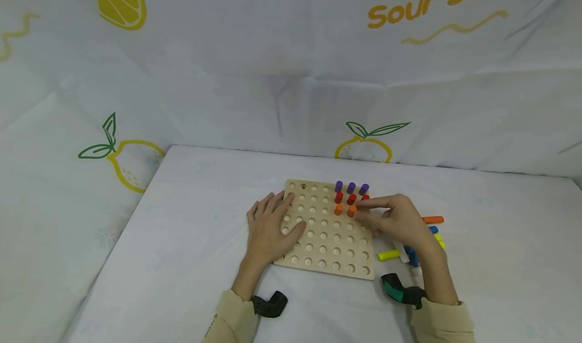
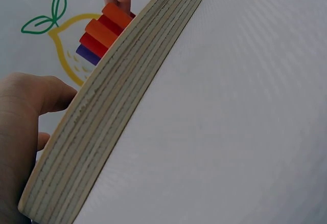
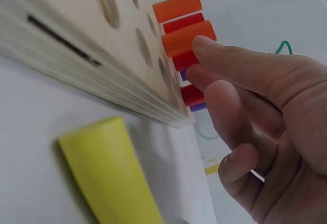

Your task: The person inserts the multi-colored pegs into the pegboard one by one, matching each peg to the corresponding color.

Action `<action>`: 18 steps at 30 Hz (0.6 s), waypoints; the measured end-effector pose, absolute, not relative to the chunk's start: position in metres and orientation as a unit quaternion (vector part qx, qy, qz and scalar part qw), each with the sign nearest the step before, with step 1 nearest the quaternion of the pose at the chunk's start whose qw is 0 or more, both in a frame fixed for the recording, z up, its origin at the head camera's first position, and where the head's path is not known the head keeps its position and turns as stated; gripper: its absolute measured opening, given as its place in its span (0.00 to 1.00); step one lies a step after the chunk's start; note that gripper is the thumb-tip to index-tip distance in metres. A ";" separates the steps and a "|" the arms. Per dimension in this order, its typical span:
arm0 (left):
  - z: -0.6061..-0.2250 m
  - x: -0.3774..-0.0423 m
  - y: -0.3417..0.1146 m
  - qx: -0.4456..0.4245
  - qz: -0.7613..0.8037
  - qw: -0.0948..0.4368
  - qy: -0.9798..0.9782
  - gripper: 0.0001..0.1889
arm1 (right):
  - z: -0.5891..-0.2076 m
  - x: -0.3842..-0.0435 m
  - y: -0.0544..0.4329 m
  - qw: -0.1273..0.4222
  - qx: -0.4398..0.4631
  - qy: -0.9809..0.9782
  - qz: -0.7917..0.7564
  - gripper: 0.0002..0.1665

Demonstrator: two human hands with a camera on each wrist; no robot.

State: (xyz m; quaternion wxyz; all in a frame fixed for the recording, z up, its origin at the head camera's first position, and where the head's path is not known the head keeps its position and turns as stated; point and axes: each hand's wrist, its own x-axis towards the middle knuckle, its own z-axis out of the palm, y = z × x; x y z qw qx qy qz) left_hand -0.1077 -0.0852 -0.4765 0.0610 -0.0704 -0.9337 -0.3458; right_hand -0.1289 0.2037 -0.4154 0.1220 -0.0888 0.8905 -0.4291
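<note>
A pale wooden pegboard [image 1: 323, 242] with rows of round holes lies on the table. Toward its far right corner stand three purple pegs [image 1: 351, 188], three red pegs [image 1: 339, 197] and two orange pegs [image 1: 338, 209]. The thumb and index finger of my right hand [image 1: 400, 222] pinch the right-hand orange peg [image 3: 186, 36], which stands upright in its hole; its other fingers are loosely bent. My left hand [image 1: 270, 232] rests on the board's left side with its fingers spread. In the left wrist view, the board's layered edge [image 2: 117, 96] hides most of the holes.
Right of the board, a yellow peg [image 1: 388, 255] lies loose beside a white piece [image 1: 403, 252]. Blue pegs [image 1: 412, 256], another yellow peg [image 1: 439, 240] and an orange peg [image 1: 433, 219] lie farther right, partly behind the right arm. Each wrist carries a dark device [image 1: 270, 304].
</note>
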 end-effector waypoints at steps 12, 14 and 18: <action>-0.477 -0.108 -0.085 -0.071 -0.343 0.062 -0.935 0.37 | -0.405 -0.126 0.229 0.139 -0.067 0.902 -0.404 0.22; -0.477 -0.108 -0.085 -0.071 -0.343 0.062 -0.934 0.37 | -0.404 -0.126 0.235 0.138 -0.062 0.908 -0.391 0.23; -0.477 -0.108 -0.085 -0.071 -0.343 0.062 -0.935 0.37 | -0.403 -0.124 0.247 0.139 -0.051 0.915 -0.375 0.24</action>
